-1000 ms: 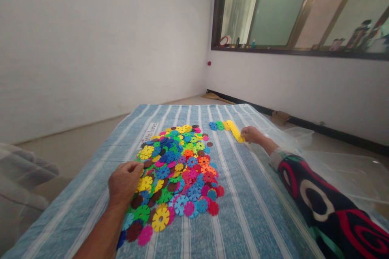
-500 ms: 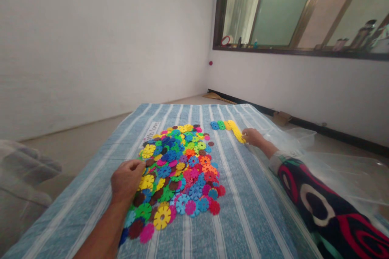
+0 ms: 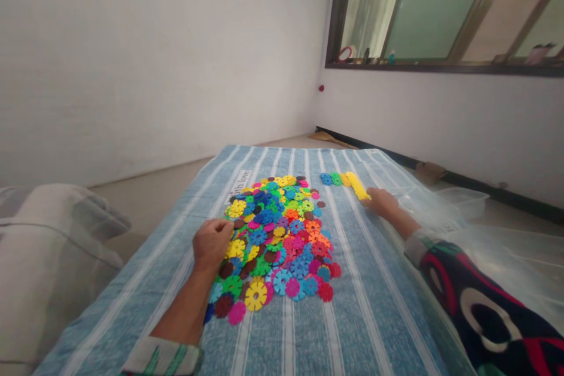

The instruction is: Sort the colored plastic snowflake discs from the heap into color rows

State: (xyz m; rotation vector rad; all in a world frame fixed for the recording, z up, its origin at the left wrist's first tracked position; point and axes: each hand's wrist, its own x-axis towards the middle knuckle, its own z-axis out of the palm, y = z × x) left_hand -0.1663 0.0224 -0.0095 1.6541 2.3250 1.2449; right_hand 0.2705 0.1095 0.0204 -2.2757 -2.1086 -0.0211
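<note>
At far right, a yellow disc row [image 3: 356, 185] slants near-right, its near end at the right hand [image 3: 382, 202], grip unclear; the curled left hand [image 3: 212, 242], contents hidden, borders the disc pile [image 3: 281, 232] leftward.

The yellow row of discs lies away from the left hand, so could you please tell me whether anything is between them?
Yes: the mixed pile lies between the left hand, at the pile's left edge, and the yellow row. Nothing visible separates the right hand from the row's near end.

Open cloth [image 3: 365, 270] gives passage between the disc pile [image 3: 273, 235] and what seem transparent bins [image 3: 467, 204].
</note>
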